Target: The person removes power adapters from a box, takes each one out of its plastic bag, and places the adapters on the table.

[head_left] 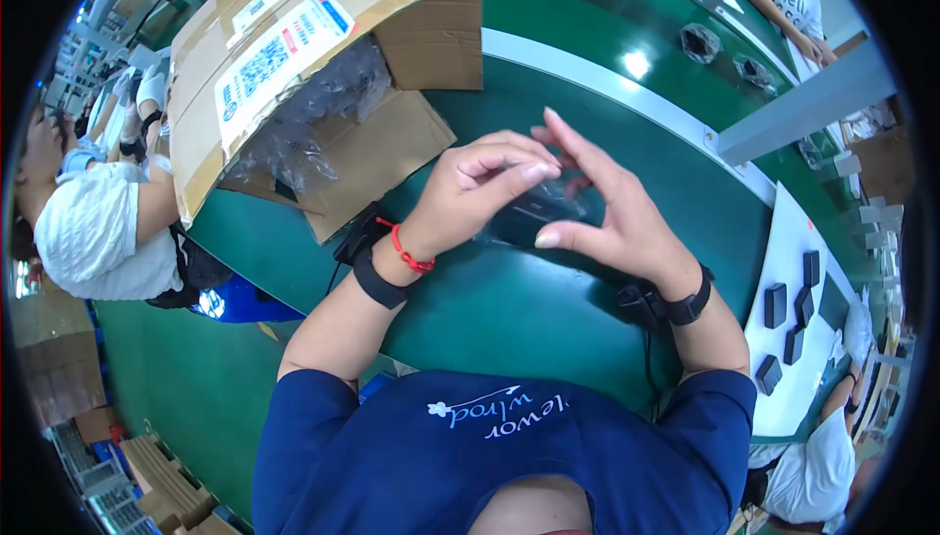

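Note:
My left hand is closed in a pinch, thumb against fingers, at the upper edge of a clear plastic bag. Something dark shows through the plastic, but its kind cannot be made out. Across from it, my right hand has thumb and fingers spread apart, curved beside the bag. My left fingers partly hide the bag, which is over the green table.
An open cardboard box with bagged items lies tilted at the left. Several black blocks rest on a white board at the right. Bagged items sit on the far green belt. Other people are nearby.

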The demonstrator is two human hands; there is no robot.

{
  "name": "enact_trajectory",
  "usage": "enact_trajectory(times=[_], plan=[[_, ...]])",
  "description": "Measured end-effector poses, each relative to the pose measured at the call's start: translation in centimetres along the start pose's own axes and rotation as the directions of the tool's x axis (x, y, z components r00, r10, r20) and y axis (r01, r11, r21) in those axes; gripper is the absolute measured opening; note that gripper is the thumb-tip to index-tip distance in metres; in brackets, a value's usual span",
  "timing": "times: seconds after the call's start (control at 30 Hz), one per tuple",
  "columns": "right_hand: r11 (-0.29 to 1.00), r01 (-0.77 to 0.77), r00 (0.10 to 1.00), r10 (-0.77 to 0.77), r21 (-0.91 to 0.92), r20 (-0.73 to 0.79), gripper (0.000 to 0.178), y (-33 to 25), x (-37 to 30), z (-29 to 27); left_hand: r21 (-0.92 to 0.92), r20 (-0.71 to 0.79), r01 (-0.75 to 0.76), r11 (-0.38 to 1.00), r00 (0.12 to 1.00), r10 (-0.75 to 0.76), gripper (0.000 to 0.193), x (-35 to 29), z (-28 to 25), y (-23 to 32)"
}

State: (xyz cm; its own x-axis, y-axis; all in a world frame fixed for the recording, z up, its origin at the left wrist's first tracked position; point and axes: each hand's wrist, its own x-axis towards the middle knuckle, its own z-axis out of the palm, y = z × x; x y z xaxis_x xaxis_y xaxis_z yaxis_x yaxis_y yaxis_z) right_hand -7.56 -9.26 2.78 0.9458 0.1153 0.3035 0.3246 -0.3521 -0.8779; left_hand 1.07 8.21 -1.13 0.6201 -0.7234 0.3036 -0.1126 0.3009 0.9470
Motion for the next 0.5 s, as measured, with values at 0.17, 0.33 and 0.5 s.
enact_trajectory(times=[0.17,0.33,0.5], plan=[[0.968,-0.19,0.97,0.211,-0.162,0.119,0.023,0.6,0.1,-0.6,0.422,-0.115,-0.216,0.881,0.951,0.288,0.018,0.0,0.5,1.3],[0.948,-0.114,0.992,0.123,-0.296,0.012,0.016,1.3,5.0,-4.2,0.713,-0.486,-0.001,0.701,0.72,0.495,0.028,0.1,-2.5,1.3],[0.854,-0.076,0.941,-0.109,-0.514,-0.32,0.025,6.3,14.4,-9.2,0.876,-0.482,0.417,0.244,0.715,0.506,0.045,-0.2,-6.9,3.0]])
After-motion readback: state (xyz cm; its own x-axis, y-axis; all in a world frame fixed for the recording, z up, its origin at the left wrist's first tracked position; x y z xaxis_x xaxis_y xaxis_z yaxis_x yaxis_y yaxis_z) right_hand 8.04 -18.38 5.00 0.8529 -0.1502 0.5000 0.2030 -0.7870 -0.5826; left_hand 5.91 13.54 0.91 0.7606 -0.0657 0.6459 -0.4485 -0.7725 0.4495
